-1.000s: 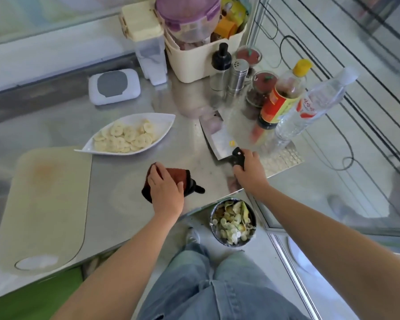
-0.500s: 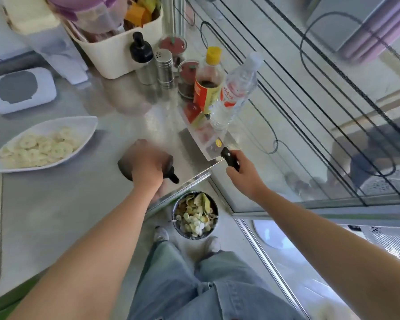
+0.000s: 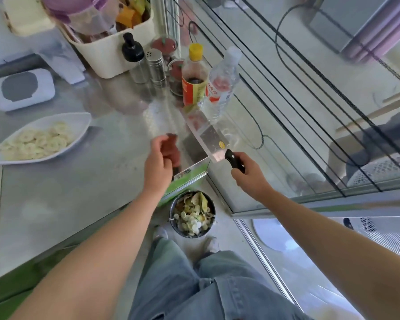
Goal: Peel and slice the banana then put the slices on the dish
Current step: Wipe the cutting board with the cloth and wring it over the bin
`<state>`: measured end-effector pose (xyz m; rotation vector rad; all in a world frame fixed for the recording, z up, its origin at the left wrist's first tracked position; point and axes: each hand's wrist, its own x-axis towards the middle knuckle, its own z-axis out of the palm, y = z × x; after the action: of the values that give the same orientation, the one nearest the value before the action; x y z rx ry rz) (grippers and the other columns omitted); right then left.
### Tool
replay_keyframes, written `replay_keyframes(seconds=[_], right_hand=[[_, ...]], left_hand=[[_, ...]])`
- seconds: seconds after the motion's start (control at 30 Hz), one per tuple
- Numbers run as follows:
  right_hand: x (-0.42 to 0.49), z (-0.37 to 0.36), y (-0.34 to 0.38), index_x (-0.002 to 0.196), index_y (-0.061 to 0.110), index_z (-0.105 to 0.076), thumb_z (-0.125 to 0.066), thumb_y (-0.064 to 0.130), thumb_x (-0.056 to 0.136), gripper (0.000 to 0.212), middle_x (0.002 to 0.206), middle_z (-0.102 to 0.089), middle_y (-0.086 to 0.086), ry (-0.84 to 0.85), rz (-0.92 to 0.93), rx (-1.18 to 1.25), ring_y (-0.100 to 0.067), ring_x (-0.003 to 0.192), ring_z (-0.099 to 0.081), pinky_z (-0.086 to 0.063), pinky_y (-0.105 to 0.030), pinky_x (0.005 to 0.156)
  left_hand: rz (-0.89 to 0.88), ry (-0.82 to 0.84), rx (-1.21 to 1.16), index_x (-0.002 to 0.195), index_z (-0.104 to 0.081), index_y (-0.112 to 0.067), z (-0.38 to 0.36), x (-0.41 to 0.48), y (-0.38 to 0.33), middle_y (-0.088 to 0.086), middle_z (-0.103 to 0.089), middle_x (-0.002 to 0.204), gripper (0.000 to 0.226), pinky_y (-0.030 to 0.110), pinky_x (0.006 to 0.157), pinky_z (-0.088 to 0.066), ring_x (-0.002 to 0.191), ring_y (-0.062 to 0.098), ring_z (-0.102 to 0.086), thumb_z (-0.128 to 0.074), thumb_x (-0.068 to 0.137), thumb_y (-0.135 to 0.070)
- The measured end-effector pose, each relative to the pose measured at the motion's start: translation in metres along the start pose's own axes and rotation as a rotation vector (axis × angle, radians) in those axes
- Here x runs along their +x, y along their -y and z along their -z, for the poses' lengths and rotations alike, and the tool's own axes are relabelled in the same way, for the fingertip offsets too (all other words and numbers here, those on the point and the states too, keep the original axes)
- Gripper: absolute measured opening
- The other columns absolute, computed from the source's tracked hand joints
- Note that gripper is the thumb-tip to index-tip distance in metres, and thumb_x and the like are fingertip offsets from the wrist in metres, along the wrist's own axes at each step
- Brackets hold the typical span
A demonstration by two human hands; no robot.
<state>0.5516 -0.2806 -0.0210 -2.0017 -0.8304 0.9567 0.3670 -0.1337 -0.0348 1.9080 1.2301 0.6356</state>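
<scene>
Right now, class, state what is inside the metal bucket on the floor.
The metal bucket holds yellow-green peel scraps and pale round slices on top. Anything beneath that layer, and the bucket's bottom, is covered.

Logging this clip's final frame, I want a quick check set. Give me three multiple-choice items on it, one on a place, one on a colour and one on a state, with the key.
1. Where do the banana slices lie?
A. on the white dish
B. in the cream tub
C. on the bare tabletop

2. What colour is the cap of the sauce bottle?
A. red
B. yellow
C. black

3. What is the right hand doing?
A. resting open on the table
B. pinching a slice
C. gripping the cleaver by its black handle

Key:
1 A: the slices are heaped in the dish at the left.
2 B: the cap above the red-and-yellow label is yellow.
3 C: its fingers curl round the handle.
</scene>
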Motion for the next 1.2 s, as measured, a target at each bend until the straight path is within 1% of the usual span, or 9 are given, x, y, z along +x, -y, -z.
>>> replay_keyframes(seconds=[0.17,0.3,0.4,0.47,0.63,0.73,0.9,1.03,1.2], right_hand=[[-0.003,0.002,-0.006,0.114,0.023,-0.055,-0.046,0.022,0.070,0.045,0.068,-0.049,0.003,-0.010,-0.027,-0.002,-0.015,0.057,-0.044,-0.040,-0.030,0.058],[0.001,0.002,-0.011,0.111,0.025,-0.056,-0.046,0.023,0.069,0.043,0.075,-0.054,-0.005,-0.002,-0.034,0.010,-0.018,0.057,-0.043,-0.038,-0.030,0.059],[0.007,-0.002,-0.010,0.110,0.025,-0.057,-0.046,0.023,0.069,0.043,0.079,-0.057,-0.011,0.025,-0.031,0.012,-0.017,0.056,-0.043,-0.038,-0.029,0.059],[0.011,-0.004,-0.007,0.108,0.026,-0.057,-0.047,0.024,0.069,0.041,0.081,-0.058,-0.013,0.041,-0.022,-0.003,-0.016,0.056,-0.044,-0.037,-0.027,0.057],[0.016,-0.011,0.000,0.114,0.019,-0.057,-0.048,0.024,0.071,0.045,0.077,-0.056,-0.004,0.081,0.032,-0.053,-0.012,0.057,-0.045,-0.037,-0.024,0.055],[0.017,-0.015,0.002,0.113,0.020,-0.057,-0.049,0.024,0.072,0.042,0.081,-0.059,-0.005,0.096,0.045,-0.059,-0.011,0.059,-0.047,-0.038,-0.023,0.055],[0.030,-0.025,0.008,0.115,0.018,-0.057,-0.052,0.022,0.075,0.041,0.084,-0.060,-0.007,0.104,0.037,-0.096,-0.014,0.061,-0.048,-0.039,-0.027,0.060],[0.042,-0.036,0.014,0.120,0.017,-0.056,-0.052,0.003,0.083,0.040,0.082,-0.056,-0.004,0.065,0.056,-0.128,-0.012,0.058,-0.045,-0.036,-0.025,0.058],[0.049,-0.037,0.026,0.118,0.018,-0.056,-0.047,0.029,0.072,0.048,0.089,-0.063,-0.004,0.022,0.043,-0.120,-0.006,0.056,-0.046,-0.035,-0.021,0.055]], left_hand=[[0.176,0.252,0.213,0.138,-0.031,-0.021,-0.007,0.015,0.013,0.014,-0.055,0.116,0.060,0.033,0.078,-0.046,0.091,0.024,-0.057,-0.035,0.087,0.010],[-0.062,0.474,0.251,0.132,-0.042,-0.018,-0.017,-0.008,0.013,0.009,-0.061,0.112,0.053,0.026,0.077,-0.043,0.094,0.021,-0.060,-0.036,0.086,0.008],[-0.013,0.496,0.095,0.119,-0.051,-0.021,-0.004,-0.016,0.013,0.000,-0.063,0.117,0.046,0.025,0.081,-0.043,0.103,0.017,-0.059,-0.040,0.085,0.007],[0.072,0.355,0.017,0.116,-0.052,-0.023,0.008,-0.022,0.014,-0.002,-0.063,0.111,0.042,0.025,0.079,-0.043,0.101,0.016,-0.059,-0.042,0.086,0.005],[0.204,-0.379,0.060,0.122,-0.049,-0.012,0.044,-0.033,0.023,0.008,-0.062,0.111,0.049,0.035,0.084,-0.044,0.099,0.030,-0.057,-0.037,0.080,0.009],[0.406,-0.569,0.169,0.130,-0.042,-0.010,0.058,-0.034,0.046,0.014,-0.058,0.122,0.052,0.043,0.095,-0.042,0.110,0.034,-0.054,-0.038,0.081,0.007],[0.666,-0.202,0.259,0.150,-0.014,-0.005,0.050,-0.033,0.079,0.021,-0.020,0.154,0.064,0.048,0.111,-0.031,0.139,0.039,-0.025,-0.044,0.093,-0.004],[0.463,0.007,0.422,0.151,-0.012,-0.006,0.053,-0.007,0.085,0.022,-0.006,0.157,0.062,0.048,0.117,-0.013,0.144,0.041,-0.006,-0.041,0.096,-0.007],[0.338,0.108,0.461,0.150,-0.023,-0.012,0.056,0.042,0.083,0.016,-0.008,0.158,0.059,0.046,0.119,-0.007,0.145,0.037,-0.001,-0.040,0.094,-0.005]])
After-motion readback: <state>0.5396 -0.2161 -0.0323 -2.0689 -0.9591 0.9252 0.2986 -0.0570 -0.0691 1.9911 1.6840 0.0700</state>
